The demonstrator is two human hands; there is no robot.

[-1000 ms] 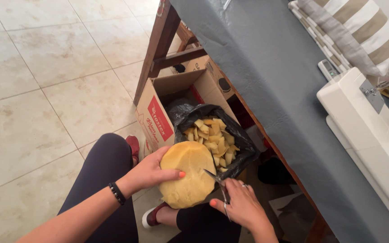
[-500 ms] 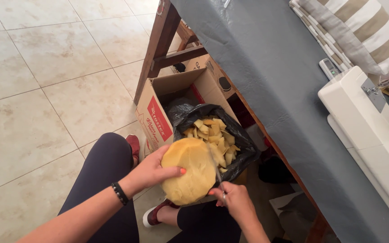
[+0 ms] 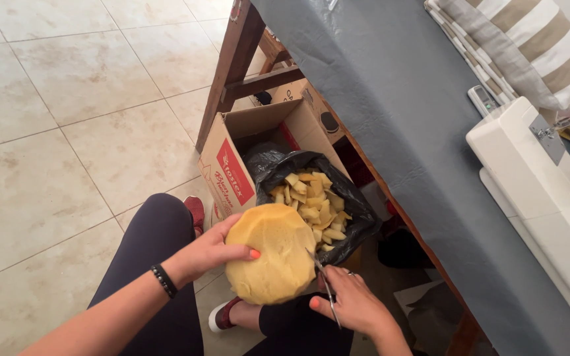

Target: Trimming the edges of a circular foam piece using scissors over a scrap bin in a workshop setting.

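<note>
My left hand (image 3: 211,252) grips the left edge of a round yellow foam piece (image 3: 273,261), holding it over my lap. My right hand (image 3: 354,304) holds a pair of scissors (image 3: 323,285) whose blades meet the foam's right edge. Just beyond the foam, a black plastic bag (image 3: 357,206) sits open, filled with several small yellow foam offcuts (image 3: 311,205).
The bag stands in an open cardboard box (image 3: 232,173) on the tiled floor (image 3: 54,145), under a table with a grey cloth (image 3: 423,125). A white sewing machine (image 3: 541,198) and striped cushion (image 3: 522,46) sit on the table. A wooden table leg (image 3: 231,72) rises beside the box.
The foam piece has been turned slightly in my left hand, and my right hand with the scissors has shifted along its right edge.
</note>
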